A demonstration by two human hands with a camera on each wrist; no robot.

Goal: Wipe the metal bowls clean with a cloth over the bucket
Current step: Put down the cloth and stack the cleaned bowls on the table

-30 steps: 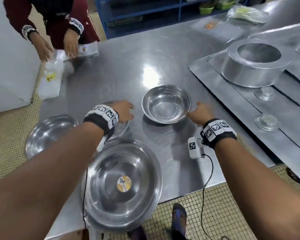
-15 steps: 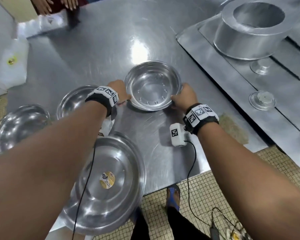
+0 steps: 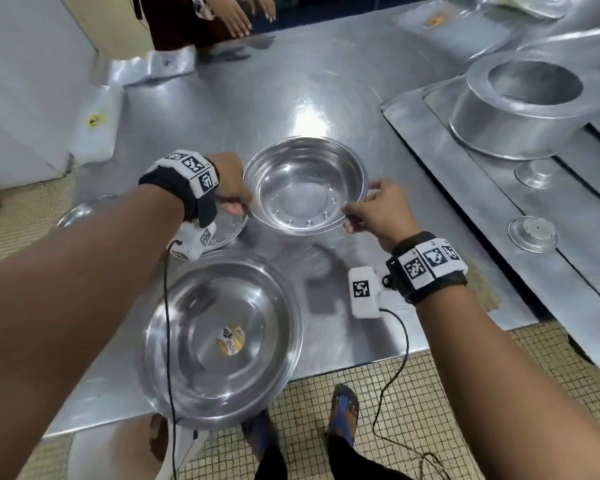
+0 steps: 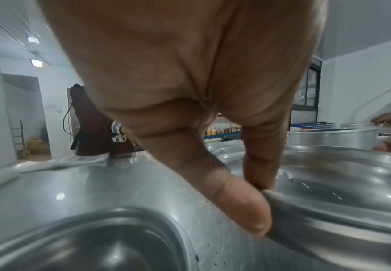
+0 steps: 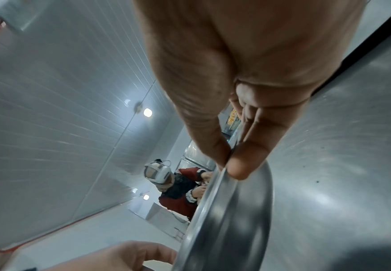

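1. Head view: both hands hold one medium metal bowl (image 3: 305,185) just above the steel table (image 3: 194,109), at about twelve o'clock from the wearer. A second ago the hands were only reaching toward it; now its shadow on the table suggests it is lifted.
2. Left hand (image 3: 231,183) grips the rim at nine o'clock; the left wrist view shows the thumb (image 4: 241,207) pressed on the outer wall and a finger hooked inside the rim.
3. Right hand (image 3: 378,211) pinches the rim at four o'clock, thumb and forefinger pressed together on the thin edge, as the right wrist view shows.
4. Large bowl with a yellow sticker (image 3: 222,337) sits at six o'clock, overhanging the table edge. Two smaller bowls lie at nine o'clock, partly hidden by the left arm.
5. Another person's hands (image 3: 246,15) show at eleven o'clock, far across the table.
6. No cloth is visible. A pale rim below the table edge may be the bucket; I cannot tell. The lift probably starts carrying the bowl toward wiping, which has not begun.
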